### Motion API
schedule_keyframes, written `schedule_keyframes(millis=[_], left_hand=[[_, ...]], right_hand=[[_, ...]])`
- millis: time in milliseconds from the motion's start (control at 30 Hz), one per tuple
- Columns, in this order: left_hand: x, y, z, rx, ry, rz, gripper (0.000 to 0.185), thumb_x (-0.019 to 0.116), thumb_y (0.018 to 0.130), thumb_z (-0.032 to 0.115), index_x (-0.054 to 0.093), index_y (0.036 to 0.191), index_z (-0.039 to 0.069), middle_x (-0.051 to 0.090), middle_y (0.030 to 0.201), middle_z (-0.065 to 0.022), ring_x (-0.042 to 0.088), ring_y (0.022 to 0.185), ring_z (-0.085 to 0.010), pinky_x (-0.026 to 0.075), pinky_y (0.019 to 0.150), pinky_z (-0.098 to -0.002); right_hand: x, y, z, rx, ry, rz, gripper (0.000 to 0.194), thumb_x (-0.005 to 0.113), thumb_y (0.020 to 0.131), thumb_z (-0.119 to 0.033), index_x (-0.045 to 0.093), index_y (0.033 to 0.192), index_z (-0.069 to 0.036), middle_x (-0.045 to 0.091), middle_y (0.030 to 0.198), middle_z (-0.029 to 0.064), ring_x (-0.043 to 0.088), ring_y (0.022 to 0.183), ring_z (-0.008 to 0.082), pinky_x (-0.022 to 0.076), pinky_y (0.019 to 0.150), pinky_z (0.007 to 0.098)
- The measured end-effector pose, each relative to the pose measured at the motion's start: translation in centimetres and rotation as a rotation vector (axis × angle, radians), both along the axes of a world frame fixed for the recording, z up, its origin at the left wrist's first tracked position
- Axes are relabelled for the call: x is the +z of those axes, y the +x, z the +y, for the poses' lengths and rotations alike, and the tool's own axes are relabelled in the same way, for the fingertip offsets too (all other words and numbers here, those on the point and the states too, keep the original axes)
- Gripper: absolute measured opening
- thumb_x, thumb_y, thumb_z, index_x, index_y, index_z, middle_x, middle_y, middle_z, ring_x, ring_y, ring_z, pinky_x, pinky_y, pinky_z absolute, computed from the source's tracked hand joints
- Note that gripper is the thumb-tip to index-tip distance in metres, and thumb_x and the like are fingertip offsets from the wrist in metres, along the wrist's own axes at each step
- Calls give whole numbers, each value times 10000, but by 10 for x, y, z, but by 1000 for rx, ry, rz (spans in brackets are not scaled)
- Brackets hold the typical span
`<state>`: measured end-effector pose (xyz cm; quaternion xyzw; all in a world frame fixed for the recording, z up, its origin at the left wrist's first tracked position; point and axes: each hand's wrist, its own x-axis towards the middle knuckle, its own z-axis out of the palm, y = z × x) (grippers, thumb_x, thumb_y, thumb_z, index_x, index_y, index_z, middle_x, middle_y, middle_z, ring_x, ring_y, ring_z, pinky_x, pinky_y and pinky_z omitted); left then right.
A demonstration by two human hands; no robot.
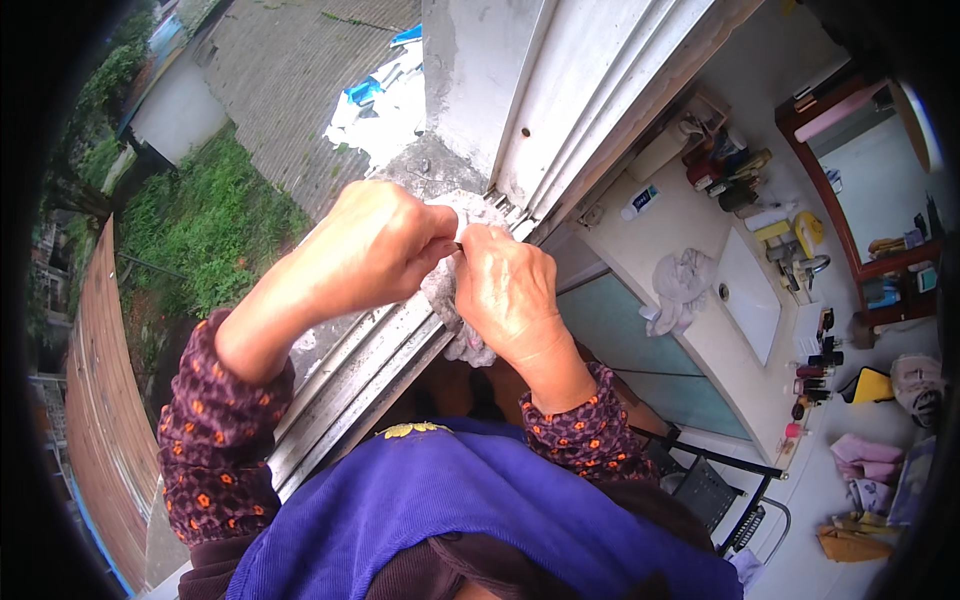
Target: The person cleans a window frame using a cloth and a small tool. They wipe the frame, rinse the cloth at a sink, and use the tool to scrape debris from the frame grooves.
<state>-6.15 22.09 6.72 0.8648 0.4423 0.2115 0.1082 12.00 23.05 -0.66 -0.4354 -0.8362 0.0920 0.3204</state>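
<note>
My left hand (375, 251) and my right hand (506, 292) meet over the corner of a window frame. Between their fingertips is a small dark thing, too small to name; both hands are curled around it. A wet grey cloth (469, 346) lies beneath them, draped over the window track (360, 375), with one end hanging on the indoor side. Part of the cloth is hidden behind my fingers. The track looks dirty, with dark grime in its grooves. Both sleeves are patterned with orange flowers.
Outside, at the left, are a corrugated roof (300, 82), green plants (202, 232) and a rusty metal roof (112, 375). Indoors, at the right, a washbasin (750, 300) is set in a counter holding a crumpled cloth (679, 281) and a white bottle (640, 202). A black rack (705, 487) stands below.
</note>
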Motion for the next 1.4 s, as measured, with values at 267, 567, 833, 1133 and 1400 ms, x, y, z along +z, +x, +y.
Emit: schedule_keyframes(millis=[267,567,833,1133,1400], left_hand=[[-41,28,-8,96,393,136,181,651,740,113,563,881,43,602,707,-71,666,641,-269,532,551,-410],[-23,28,-50,86,297,273,252,646,727,121,604,957,27,565,713,-62,603,610,-225,494,514,-365],[-41,34,-15,231,404,208,267,651,725,69,618,989,47,589,725,-64,633,645,-250,509,537,-380],[-17,24,-21,148,203,253,152,637,728,70,549,851,61,610,706,-111,657,646,-317,519,566,-427],[-41,29,-5,298,360,249,147,637,734,52,552,852,79,605,725,-81,652,654,-278,515,551,-398]], right_hand=[[-17,9,16,-109,114,-44,110,641,839,-64,544,891,-57,606,816,148,681,696,350,552,588,444],[-17,12,-5,83,81,114,163,677,797,-17,599,927,-77,615,859,124,667,736,347,540,605,428],[-17,6,31,12,128,8,113,663,827,-51,572,886,-80,607,832,116,670,700,338,541,572,427],[-15,3,28,229,30,125,65,626,829,-48,561,831,-46,642,772,187,687,691,374,550,597,462],[-17,-6,42,19,58,-4,93,648,821,-44,564,849,-72,643,809,137,679,710,363,541,594,454]])
